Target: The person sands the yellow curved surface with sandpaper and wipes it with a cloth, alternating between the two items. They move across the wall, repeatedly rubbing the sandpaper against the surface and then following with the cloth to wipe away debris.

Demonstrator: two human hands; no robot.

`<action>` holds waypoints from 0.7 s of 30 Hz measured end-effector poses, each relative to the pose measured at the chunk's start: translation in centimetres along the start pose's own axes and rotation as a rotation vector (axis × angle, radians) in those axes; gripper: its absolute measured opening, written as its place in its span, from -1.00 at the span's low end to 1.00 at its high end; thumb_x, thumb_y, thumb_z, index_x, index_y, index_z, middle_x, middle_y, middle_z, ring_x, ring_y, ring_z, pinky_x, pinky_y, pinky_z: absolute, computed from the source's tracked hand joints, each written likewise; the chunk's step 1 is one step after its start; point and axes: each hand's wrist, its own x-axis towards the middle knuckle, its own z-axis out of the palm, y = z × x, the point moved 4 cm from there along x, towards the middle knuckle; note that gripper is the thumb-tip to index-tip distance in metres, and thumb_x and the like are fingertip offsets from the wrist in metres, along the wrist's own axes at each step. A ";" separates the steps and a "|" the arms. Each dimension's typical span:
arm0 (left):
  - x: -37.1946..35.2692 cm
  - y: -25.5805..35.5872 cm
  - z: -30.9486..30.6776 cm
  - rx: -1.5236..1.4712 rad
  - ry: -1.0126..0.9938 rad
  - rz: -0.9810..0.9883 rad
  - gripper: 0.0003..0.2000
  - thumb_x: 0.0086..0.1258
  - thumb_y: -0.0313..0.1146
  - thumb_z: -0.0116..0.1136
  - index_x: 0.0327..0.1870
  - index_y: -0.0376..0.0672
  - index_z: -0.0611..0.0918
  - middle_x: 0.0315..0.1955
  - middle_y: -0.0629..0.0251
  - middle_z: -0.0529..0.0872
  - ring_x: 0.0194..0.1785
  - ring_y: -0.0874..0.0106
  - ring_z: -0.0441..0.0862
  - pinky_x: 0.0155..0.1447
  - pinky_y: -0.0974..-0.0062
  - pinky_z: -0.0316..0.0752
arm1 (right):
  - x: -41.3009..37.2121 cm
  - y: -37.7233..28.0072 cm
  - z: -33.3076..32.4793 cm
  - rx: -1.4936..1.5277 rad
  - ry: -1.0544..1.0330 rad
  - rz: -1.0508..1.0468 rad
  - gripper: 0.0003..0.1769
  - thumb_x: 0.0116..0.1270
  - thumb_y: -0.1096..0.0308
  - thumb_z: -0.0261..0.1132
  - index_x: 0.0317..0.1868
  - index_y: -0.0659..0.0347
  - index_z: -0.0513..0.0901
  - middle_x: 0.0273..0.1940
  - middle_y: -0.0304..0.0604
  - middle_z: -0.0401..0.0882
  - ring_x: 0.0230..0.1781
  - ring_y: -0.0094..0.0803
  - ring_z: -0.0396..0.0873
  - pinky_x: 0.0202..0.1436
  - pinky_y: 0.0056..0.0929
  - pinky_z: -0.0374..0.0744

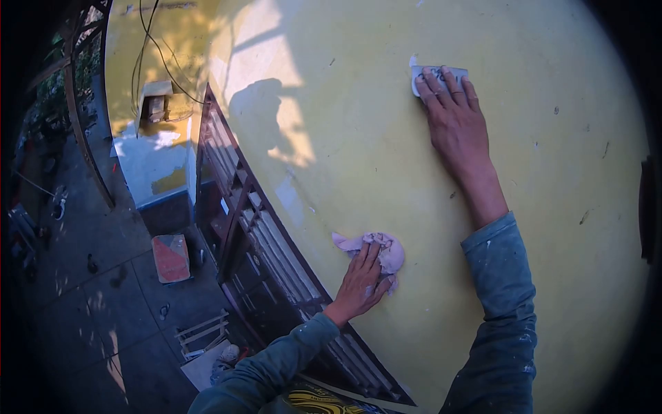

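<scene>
A yellow painted wall fills most of the head view, with small dark marks and pale patches on it. High on the wall, my right hand presses a grey sheet of sandpaper flat with its fingertips. Dark print shows on the back of the sheet, partly covered by the fingers. Lower and to the left, my left hand holds a crumpled pink cloth against the same surface. Both sleeves are blue-green with white specks.
A dark framed, slatted opening runs along the wall's left side. Below lie a paved floor, a red-topped box and a small wooden rack. Cables hang at the upper left, near a small wall box.
</scene>
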 end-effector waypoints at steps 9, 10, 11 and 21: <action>-0.3 -0.3 0.4 -0.005 0.062 -0.010 -0.51 0.47 -0.23 0.30 0.24 -0.42 0.53 0.56 -0.31 0.20 0.63 -0.30 0.06 0.63 -0.07 0.06 | -13.0 -13.2 1.9 0.262 -0.432 -0.425 -0.43 0.50 0.28 0.09 0.49 0.16 0.47 0.52 -0.20 0.43 0.66 -0.24 0.17 0.75 -0.06 0.03; -0.2 -0.3 0.5 -0.006 0.066 -0.007 -0.52 0.47 -0.23 0.30 0.23 -0.43 0.52 0.56 -0.31 0.19 0.63 -0.30 0.06 0.63 -0.08 0.06 | -13.0 -11.9 1.9 0.245 -0.433 -0.395 -0.44 0.51 0.28 0.09 0.48 0.15 0.47 0.53 -0.20 0.43 0.65 -0.24 0.19 0.75 -0.07 0.04; -0.2 -0.3 0.5 -0.008 0.066 -0.005 -0.52 0.47 -0.24 0.30 0.23 -0.44 0.52 0.56 -0.31 0.19 0.64 -0.31 0.05 0.63 -0.09 0.06 | -12.3 -10.3 1.1 0.229 -0.436 -0.363 -0.45 0.51 0.27 0.10 0.48 0.14 0.47 0.53 -0.21 0.42 0.64 -0.23 0.21 0.74 -0.07 0.04; -0.4 -0.4 0.9 -0.022 0.108 -0.025 -0.55 0.46 -0.30 0.30 0.23 -0.40 0.53 0.56 -0.30 0.20 0.64 -0.30 0.05 0.63 -0.12 0.04 | -14.5 -5.9 -3.1 0.175 -0.294 -0.137 -0.44 0.46 0.34 0.15 0.46 0.18 0.50 0.53 -0.17 0.42 0.64 -0.19 0.22 0.74 -0.01 0.04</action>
